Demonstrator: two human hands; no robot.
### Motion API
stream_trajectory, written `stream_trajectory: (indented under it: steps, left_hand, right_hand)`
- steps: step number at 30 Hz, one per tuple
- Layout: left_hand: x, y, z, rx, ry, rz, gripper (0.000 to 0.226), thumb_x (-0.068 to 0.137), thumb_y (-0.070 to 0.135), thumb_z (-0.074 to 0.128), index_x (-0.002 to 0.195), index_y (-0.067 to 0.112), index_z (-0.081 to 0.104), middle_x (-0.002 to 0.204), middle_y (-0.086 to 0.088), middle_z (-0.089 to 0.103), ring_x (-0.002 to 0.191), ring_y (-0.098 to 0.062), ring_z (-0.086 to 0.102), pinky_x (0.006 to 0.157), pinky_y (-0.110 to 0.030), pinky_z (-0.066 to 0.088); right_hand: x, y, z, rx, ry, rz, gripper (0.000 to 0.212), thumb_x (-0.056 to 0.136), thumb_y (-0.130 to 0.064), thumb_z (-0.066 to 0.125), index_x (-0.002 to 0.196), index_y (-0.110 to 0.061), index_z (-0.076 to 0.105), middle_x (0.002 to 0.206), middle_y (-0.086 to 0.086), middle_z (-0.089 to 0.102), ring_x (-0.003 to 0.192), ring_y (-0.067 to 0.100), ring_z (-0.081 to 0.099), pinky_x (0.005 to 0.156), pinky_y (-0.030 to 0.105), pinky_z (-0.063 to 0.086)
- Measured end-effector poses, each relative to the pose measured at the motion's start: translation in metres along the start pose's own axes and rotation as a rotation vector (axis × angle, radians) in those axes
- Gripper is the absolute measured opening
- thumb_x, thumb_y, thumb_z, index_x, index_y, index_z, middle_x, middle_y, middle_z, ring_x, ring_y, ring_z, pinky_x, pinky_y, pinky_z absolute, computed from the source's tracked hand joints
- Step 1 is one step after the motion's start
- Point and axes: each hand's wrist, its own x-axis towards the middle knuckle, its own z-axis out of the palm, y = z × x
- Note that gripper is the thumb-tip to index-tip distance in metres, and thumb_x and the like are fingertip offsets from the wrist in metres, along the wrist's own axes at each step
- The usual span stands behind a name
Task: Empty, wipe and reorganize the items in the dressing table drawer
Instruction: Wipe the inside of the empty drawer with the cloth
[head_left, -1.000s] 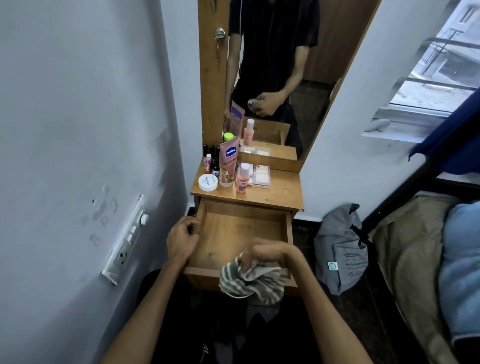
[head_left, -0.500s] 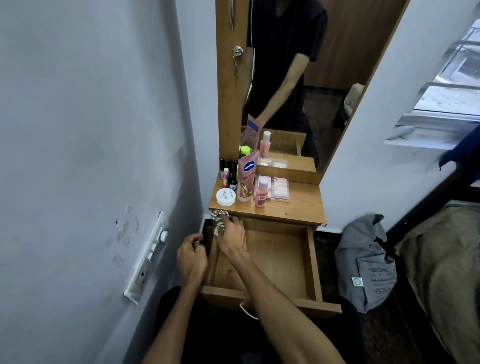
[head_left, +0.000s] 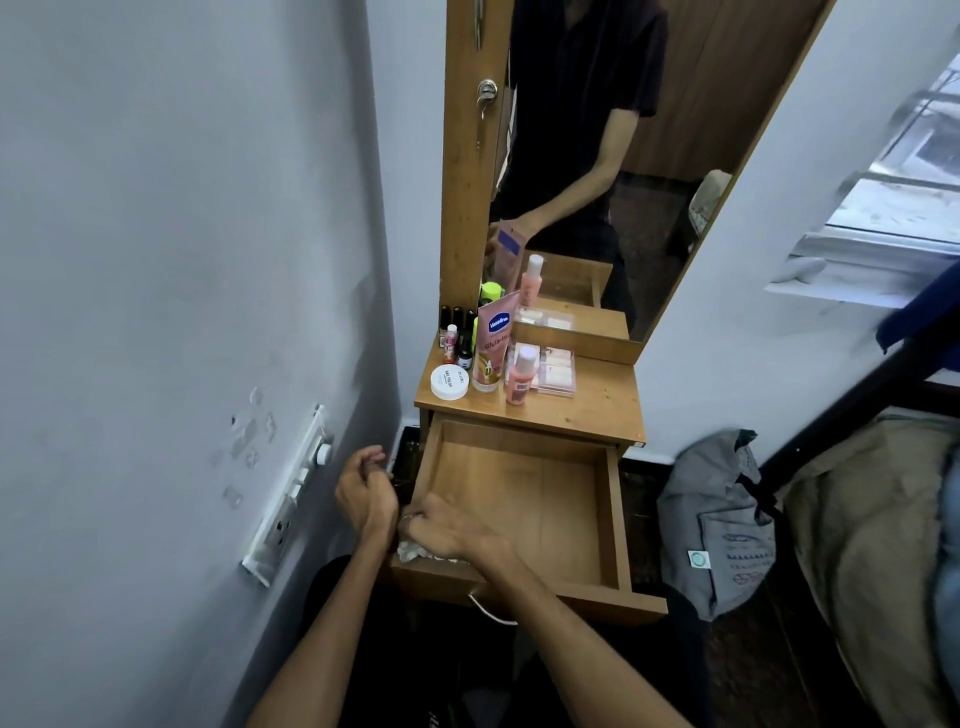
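Step in hand: you look to be wiping the inside of the pulled-out light-brown wooden drawer (head_left: 524, 499), now down at its near-left corner.
Right hand: your right hand (head_left: 447, 530) is curled down on a crumpled pale cloth (head_left: 413, 550), pressing it into that corner against the front wall.
Left hand: your left hand (head_left: 366, 491) hangs just outside the drawer's left wall with fingers loosely curled; I cannot tell whether it touches the wall, and it seems to hold nothing.
Drawer: the floor that shows is bare, so the emptying looks done.
Items taken out: they stand on the wooden tabletop (head_left: 597, 405) along its left and back edges: a round white jar (head_left: 450, 382), a pink squeeze tube with a blue label (head_left: 492, 343), a pink bottle with a pale cap (head_left: 521, 375), a clear flat case (head_left: 553, 371) and some small dark bottles (head_left: 457, 325).
Doing it well: brace the left wall with your free hand so the drawer does not slide. Push a fold of cloth into the seam, then draw it along the front wall to the right corner, overlapping strokes.
Watch: keep your forearm low, clear of the tabletop's front edge.
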Motion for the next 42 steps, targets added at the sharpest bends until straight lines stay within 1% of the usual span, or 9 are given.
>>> stream_trajectory:
  steps: [4, 8, 13, 15, 17, 23, 29, 34, 42]
  left_hand:
    - [-0.009, 0.007, 0.000, 0.054, -0.057, 0.092, 0.026, 0.081, 0.028, 0.045, 0.091, 0.036, 0.068, 0.099, 0.002, 0.074, 0.090, -0.028, 0.069, 0.085, -0.050, 0.057]
    - [-0.016, 0.013, 0.001, 0.209, -0.141, 0.188, 0.023, 0.087, 0.008, 0.058, 0.093, 0.027, 0.070, 0.102, -0.002, 0.072, 0.096, -0.024, 0.065, 0.083, -0.038, 0.052]
    - [-0.022, 0.016, 0.003, 0.479, -0.333, 0.310, 0.016, 0.085, 0.015, 0.065, 0.099, 0.020, 0.070, 0.103, 0.004, 0.067, 0.088, -0.017, 0.060, 0.079, -0.031, 0.045]
    - [-0.023, 0.015, 0.004, 0.556, -0.369, 0.339, 0.015, 0.083, 0.021, 0.067, 0.098, 0.021, 0.070, 0.102, 0.004, 0.065, 0.084, -0.015, 0.058, 0.075, -0.031, 0.044]
    - [-0.023, 0.014, 0.004, 0.573, -0.363, 0.333, 0.016, 0.081, 0.023, 0.069, 0.097, 0.021, 0.071, 0.103, 0.002, 0.066, 0.086, -0.020, 0.061, 0.074, -0.031, 0.044]
    - [-0.022, 0.011, 0.006, 0.587, -0.352, 0.331, 0.011, 0.079, 0.024, 0.067, 0.089, 0.024, 0.071, 0.098, 0.001, 0.069, 0.088, -0.025, 0.065, 0.073, -0.032, 0.049]
    - [-0.015, 0.008, 0.009, 0.601, -0.357, 0.392, 0.007, 0.080, 0.021, 0.066, 0.086, 0.018, 0.069, 0.094, -0.003, 0.066, 0.083, -0.030, 0.064, 0.067, -0.034, 0.046]
    - [-0.017, 0.005, 0.007, 0.604, -0.378, 0.381, 0.009, 0.078, 0.016, 0.066, 0.083, 0.023, 0.068, 0.095, 0.006, 0.061, 0.083, -0.020, 0.060, 0.071, -0.033, 0.046]
    - [-0.014, 0.007, 0.006, 0.603, -0.396, 0.387, 0.018, 0.076, 0.011, 0.067, 0.088, 0.024, 0.069, 0.098, 0.010, 0.059, 0.083, -0.017, 0.059, 0.071, -0.030, 0.043]
  right_hand:
    - [-0.020, -0.004, -0.005, -0.111, 0.102, -0.039, 0.035, 0.078, -0.047, 0.053, 0.080, -0.017, 0.073, 0.074, 0.007, 0.068, 0.071, 0.029, 0.063, 0.059, 0.032, 0.043]
    - [-0.043, 0.007, -0.025, -0.182, 0.030, 0.003, 0.035, 0.077, -0.054, 0.060, 0.083, -0.025, 0.077, 0.075, -0.001, 0.071, 0.072, 0.021, 0.066, 0.061, 0.030, 0.050]
    - [-0.042, 0.024, -0.042, -0.037, 0.627, 0.137, 0.022, 0.082, -0.038, 0.067, 0.082, -0.017, 0.072, 0.077, -0.004, 0.070, 0.069, 0.013, 0.064, 0.065, 0.027, 0.052]
    - [-0.029, 0.024, -0.043, -0.035, 0.750, 0.089, 0.023, 0.084, -0.031, 0.067, 0.104, -0.022, 0.075, 0.095, -0.001, 0.069, 0.086, 0.019, 0.065, 0.073, 0.032, 0.052]
    - [-0.008, 0.027, -0.039, -0.028, 0.769, 0.051, 0.034, 0.086, -0.026, 0.066, 0.120, -0.023, 0.072, 0.106, 0.002, 0.067, 0.097, 0.023, 0.063, 0.081, 0.037, 0.054]
    - [0.041, 0.025, -0.021, 0.221, 0.899, 0.126, 0.031, 0.091, -0.023, 0.066, 0.121, -0.022, 0.071, 0.116, 0.002, 0.068, 0.105, 0.025, 0.066, 0.090, 0.033, 0.052]
    - [0.069, 0.027, -0.013, 0.072, 0.678, 0.068, 0.055, 0.090, -0.025, 0.062, 0.144, -0.032, 0.055, 0.133, 0.012, 0.055, 0.125, 0.033, 0.051, 0.110, 0.040, 0.042]
    - [0.066, 0.039, -0.035, -0.133, 0.665, 0.069, 0.051, 0.093, -0.017, 0.058, 0.139, -0.037, 0.056, 0.122, 0.012, 0.058, 0.100, 0.040, 0.066, 0.087, 0.046, 0.055]
    - [0.043, 0.079, -0.031, 0.050, 0.911, 0.284, 0.027, 0.093, -0.032, 0.063, 0.118, -0.024, 0.067, 0.107, 0.001, 0.073, 0.091, 0.024, 0.072, 0.078, 0.036, 0.056]
